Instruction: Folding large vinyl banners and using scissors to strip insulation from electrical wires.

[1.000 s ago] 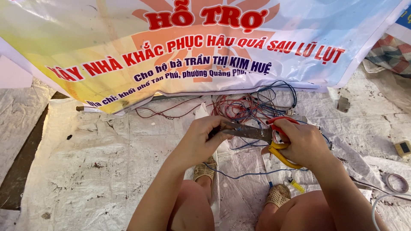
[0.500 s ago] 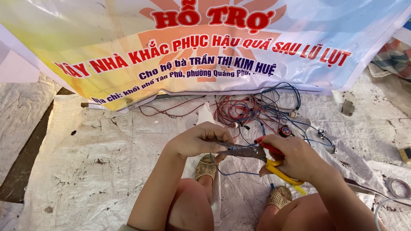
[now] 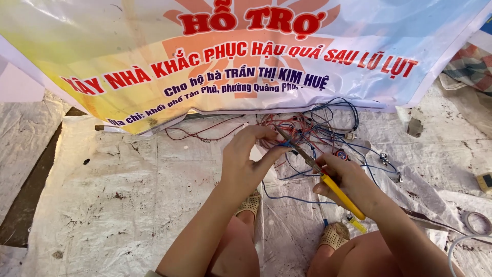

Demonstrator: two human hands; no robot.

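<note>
My left hand (image 3: 248,161) pinches a thin blue wire (image 3: 285,144) between thumb and fingers, just in front of a tangle of red and blue wires (image 3: 318,128) on the ground. My right hand (image 3: 348,179) grips yellow-handled pliers (image 3: 328,182); their long metal jaws point up-left and meet the wire at my left fingertips. Both forearms reach out over my knees, and my feet in woven sandals (image 3: 335,236) rest below the hands.
A large printed banner (image 3: 246,56) covers the far side. A dirty white plastic sheet (image 3: 128,205) covers the ground. A roll of tape (image 3: 479,223) lies at the right, a small stone (image 3: 414,127) beyond it, and a yellow marker (image 3: 356,223) by my right foot.
Both hands have lifted and moved away from my body toward the wire tangle. The pliers' jaws now point at the wire pinched in my left fingers.
</note>
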